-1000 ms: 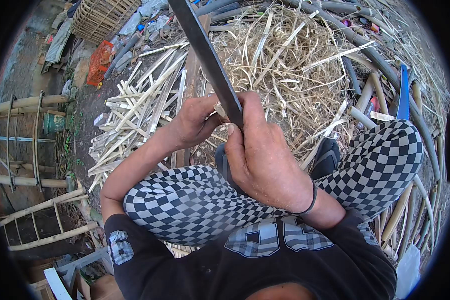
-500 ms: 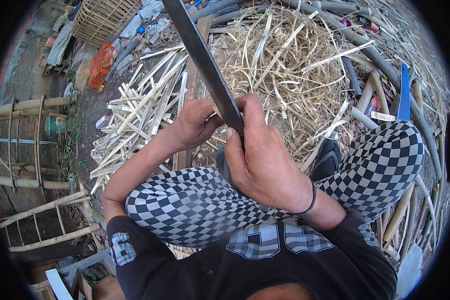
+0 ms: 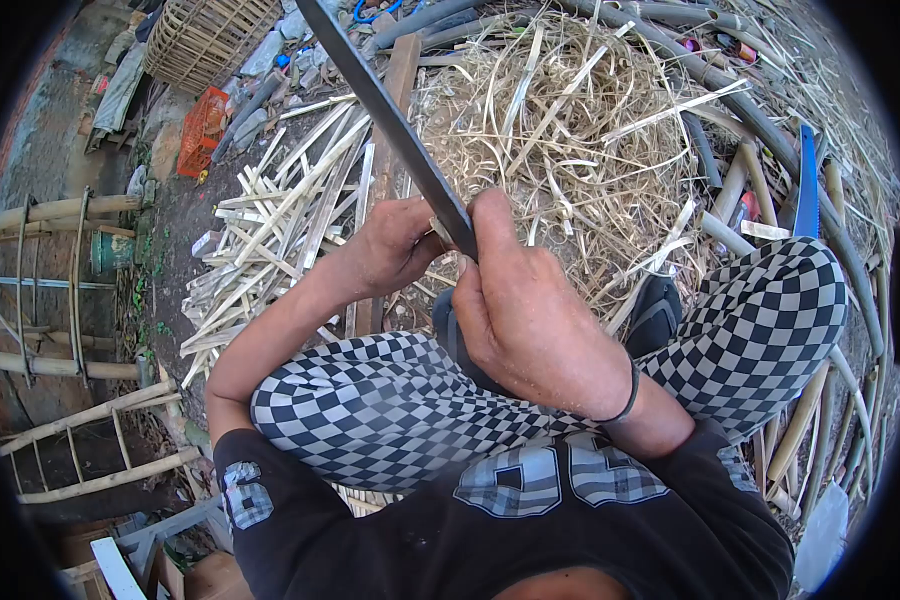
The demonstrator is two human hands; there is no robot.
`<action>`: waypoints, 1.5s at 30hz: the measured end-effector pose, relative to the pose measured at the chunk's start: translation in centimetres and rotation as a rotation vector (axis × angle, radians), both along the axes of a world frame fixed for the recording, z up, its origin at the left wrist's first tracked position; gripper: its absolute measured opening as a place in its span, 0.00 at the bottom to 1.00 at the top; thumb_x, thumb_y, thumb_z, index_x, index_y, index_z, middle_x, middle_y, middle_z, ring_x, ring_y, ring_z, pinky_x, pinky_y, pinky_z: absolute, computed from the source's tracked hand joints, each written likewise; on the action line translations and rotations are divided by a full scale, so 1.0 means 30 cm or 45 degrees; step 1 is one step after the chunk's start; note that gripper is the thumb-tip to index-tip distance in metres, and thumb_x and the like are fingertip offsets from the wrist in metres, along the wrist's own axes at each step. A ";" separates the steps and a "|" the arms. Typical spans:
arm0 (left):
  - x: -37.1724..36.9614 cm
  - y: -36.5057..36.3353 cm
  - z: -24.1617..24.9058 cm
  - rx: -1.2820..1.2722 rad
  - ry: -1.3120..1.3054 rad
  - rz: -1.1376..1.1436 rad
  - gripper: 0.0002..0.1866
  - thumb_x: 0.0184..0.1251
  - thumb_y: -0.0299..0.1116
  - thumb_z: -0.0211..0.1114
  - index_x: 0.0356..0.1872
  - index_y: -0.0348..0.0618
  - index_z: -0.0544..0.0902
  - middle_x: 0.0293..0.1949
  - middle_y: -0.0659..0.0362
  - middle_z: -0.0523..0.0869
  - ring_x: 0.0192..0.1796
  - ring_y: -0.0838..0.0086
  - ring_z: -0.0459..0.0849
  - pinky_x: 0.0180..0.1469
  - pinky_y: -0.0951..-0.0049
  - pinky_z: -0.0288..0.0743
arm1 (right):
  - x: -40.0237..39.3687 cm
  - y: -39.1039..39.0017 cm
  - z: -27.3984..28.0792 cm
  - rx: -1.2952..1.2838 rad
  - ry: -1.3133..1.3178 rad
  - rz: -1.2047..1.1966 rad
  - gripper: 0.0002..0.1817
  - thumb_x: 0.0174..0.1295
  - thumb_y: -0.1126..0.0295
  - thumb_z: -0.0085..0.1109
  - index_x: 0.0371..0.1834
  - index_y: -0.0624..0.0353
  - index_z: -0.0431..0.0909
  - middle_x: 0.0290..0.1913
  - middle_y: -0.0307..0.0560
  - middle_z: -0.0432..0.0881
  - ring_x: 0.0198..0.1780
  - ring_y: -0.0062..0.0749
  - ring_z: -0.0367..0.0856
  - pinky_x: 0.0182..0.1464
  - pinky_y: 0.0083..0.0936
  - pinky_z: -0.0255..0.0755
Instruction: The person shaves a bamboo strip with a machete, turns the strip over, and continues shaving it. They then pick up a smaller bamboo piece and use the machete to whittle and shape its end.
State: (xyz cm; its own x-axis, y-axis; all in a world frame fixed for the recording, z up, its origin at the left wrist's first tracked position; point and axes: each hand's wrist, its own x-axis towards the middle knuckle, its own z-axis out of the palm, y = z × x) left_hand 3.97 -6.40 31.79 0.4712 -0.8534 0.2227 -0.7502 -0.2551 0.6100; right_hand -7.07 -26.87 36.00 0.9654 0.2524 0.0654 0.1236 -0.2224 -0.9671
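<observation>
A long dark knife blade (image 3: 385, 115) slants up and to the left from my right hand (image 3: 540, 310), whose fingers are wrapped around its lower end. The handle is hidden. On the other side of the blade, my left hand (image 3: 395, 250) is closed, with thumb and fingers pinching a small pale piece of bamboo (image 3: 438, 230) against the blade's side. Most of that piece is covered by the fingers and the blade. Both hands are close together above my lap.
Pale split bamboo strips (image 3: 270, 230) are heaped at the left, beside a wooden plank (image 3: 398, 80). Curly shavings (image 3: 570, 130) are piled ahead. To the right, a blue saw (image 3: 808, 190) lies among bamboo poles. An orange crate (image 3: 203, 130) and a woven basket (image 3: 205, 40) stand upper left.
The blade's upper part has swung left and leans more. My right hand has shifted slightly; my left hand has stayed nearly in place.
</observation>
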 end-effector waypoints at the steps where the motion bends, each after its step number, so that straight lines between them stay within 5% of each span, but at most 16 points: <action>1: 0.000 -0.004 0.001 -0.001 -0.007 -0.005 0.23 0.58 0.13 0.67 0.56 0.39 0.80 0.41 0.49 0.88 0.43 0.51 0.90 0.42 0.61 0.83 | 0.004 -0.005 -0.002 -0.001 -0.007 -0.005 0.17 0.68 0.78 0.50 0.56 0.67 0.57 0.25 0.70 0.78 0.33 0.72 0.80 0.36 0.59 0.70; 45: 0.012 0.009 0.004 0.040 0.062 -0.048 0.16 0.64 0.20 0.68 0.52 0.38 0.79 0.41 0.46 0.86 0.45 0.46 0.86 0.46 0.57 0.79 | 0.015 0.004 -0.024 0.038 -0.079 0.006 0.16 0.67 0.79 0.50 0.55 0.66 0.57 0.22 0.67 0.77 0.29 0.71 0.80 0.31 0.58 0.69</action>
